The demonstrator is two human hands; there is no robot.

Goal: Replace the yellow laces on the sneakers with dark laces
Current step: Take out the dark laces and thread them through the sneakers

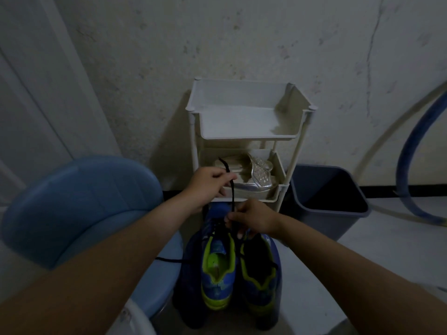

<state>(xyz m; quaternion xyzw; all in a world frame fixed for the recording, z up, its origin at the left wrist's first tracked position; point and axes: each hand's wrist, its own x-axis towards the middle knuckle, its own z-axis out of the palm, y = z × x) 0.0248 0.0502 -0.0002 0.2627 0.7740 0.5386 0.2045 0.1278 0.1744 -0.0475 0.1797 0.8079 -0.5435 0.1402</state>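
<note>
Left hand [210,182] pinches the dark lace [232,194] and holds it taut, upward, in front of the rack. Right hand [251,218] has curled fingers pinching the same lace low down, at the eyelets of the left sneaker [217,269]. Right sneaker [261,274] stands touching it, toes away from the person. No yellow lace shows.

Step looks like threading the left sneaker, toe end. To do it well: keep tension even, pin the shoe with the right hand, feed the tip flat through the next eyelet, and match lengths with the loose end trailing left [167,259].

The sneakers sit on a pale floor [387,238], light dim. White shelf rack [242,131] against a stained wall [242,32], silver shoes [261,172] on its middle shelf. Blue stool [79,206] left, dark bin [326,197] and blue hose [406,165] right.
</note>
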